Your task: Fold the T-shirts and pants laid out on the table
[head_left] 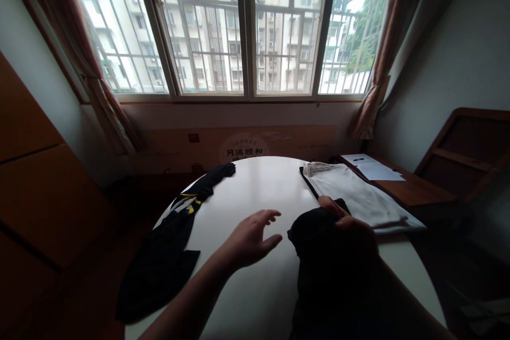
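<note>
My right hand (353,226) grips a dark piece of clothing (322,271), which hangs down toward me over the front of the white round table (255,191). What kind of garment it is I cannot make out. My left hand (255,236) hovers over the middle of the table, its thumb and fingers apart and nothing in them. To its left, black clothing (159,260) with yellow and white marks lies crumpled along the table's edge. A light grey, flat-lying garment (358,191) with a dark edge rests at the right, just beyond my right hand.
Behind the table's right side, a brown wooden surface (430,186) holds a white sheet of paper (372,167) with a dark pen-like item on it. A printed box or panel (295,141) stands below the barred window. Orange-brown cabinets (43,191) are at the left.
</note>
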{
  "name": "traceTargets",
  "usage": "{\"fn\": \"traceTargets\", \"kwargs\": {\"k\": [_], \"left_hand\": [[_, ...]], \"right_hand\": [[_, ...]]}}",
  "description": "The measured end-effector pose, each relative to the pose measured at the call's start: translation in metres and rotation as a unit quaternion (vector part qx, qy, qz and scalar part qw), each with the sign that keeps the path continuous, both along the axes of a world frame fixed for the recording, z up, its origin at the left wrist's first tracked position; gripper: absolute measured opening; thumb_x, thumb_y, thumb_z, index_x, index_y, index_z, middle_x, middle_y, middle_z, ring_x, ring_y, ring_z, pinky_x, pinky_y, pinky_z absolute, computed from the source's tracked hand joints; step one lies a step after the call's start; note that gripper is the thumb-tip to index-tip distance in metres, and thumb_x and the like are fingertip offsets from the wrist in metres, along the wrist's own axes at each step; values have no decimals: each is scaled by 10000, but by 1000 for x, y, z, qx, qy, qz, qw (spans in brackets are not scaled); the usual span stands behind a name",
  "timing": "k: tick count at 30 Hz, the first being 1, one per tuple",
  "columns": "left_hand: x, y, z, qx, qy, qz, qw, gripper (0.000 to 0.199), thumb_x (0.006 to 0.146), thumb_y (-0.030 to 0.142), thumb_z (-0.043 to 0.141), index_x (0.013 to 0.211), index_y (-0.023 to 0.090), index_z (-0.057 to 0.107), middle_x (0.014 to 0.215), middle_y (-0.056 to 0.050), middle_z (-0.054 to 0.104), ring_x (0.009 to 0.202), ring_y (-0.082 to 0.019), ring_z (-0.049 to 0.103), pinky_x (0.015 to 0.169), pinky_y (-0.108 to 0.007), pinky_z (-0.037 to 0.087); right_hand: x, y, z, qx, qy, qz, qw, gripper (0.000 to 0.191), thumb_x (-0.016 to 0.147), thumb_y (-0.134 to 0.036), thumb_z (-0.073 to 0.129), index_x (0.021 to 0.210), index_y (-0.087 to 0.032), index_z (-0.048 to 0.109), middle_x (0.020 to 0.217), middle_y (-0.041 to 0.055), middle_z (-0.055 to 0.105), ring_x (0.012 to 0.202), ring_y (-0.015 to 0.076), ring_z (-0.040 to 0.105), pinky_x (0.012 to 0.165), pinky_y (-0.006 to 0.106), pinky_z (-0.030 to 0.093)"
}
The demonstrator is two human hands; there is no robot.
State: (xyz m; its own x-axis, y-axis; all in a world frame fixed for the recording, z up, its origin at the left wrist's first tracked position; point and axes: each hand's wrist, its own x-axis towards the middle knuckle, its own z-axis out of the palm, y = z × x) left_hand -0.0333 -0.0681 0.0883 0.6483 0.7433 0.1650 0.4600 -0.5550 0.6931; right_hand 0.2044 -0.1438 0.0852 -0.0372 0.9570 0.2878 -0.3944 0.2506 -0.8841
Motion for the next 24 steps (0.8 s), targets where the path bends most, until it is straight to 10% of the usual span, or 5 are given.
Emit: {"fn": "traceTargets", "kwargs": {"k": [3, 6, 15, 24], "left_hand": [[8, 2, -12, -54, -111, -94, 988, 629, 839, 398, 690, 1417, 225, 515, 1412, -133, 585, 1257, -286, 564, 1003, -424, 493], [22, -10, -20, -44, -158, -121, 979, 345, 850, 306, 649, 1172, 184, 678, 1121, -89, 716, 1018, -240, 640, 913, -353, 498], [28, 9, -47, 6, -133, 117, 984, 192, 679, 118, 476, 685, 192, 654, 698, -9, 668, 710, -181, 594, 691, -292, 425], [0, 39, -24, -111, -397, 144, 900, 100, 692, 262, 569, 716, 185, 628, 610, 25, 572, 610, -152, 535, 596, -266, 443]], "right_hand": [[-2, 1, -3, -6, 15, 22, 1000, 299, 977, -414, 598, 1152, -173, 623, 1059, 59, 657, 839, 160, 641, 701, 321, 578], [-5, 6, -5, -9, 29, 37, 999, 312, 969, -416, 609, 1170, -178, 621, 1091, 68, 657, 882, 180, 646, 728, 349, 586], [-3, 4, 3, 0, 63, 44, 997, 277, 891, -491, 628, 831, -234, 546, 704, -5, 550, 619, 158, 522, 537, 282, 465], [8, 0, 21, 12, -31, -24, 999, 361, 683, -497, 656, 745, -272, 379, 599, -21, 414, 517, 173, 414, 471, 301, 363]]}}
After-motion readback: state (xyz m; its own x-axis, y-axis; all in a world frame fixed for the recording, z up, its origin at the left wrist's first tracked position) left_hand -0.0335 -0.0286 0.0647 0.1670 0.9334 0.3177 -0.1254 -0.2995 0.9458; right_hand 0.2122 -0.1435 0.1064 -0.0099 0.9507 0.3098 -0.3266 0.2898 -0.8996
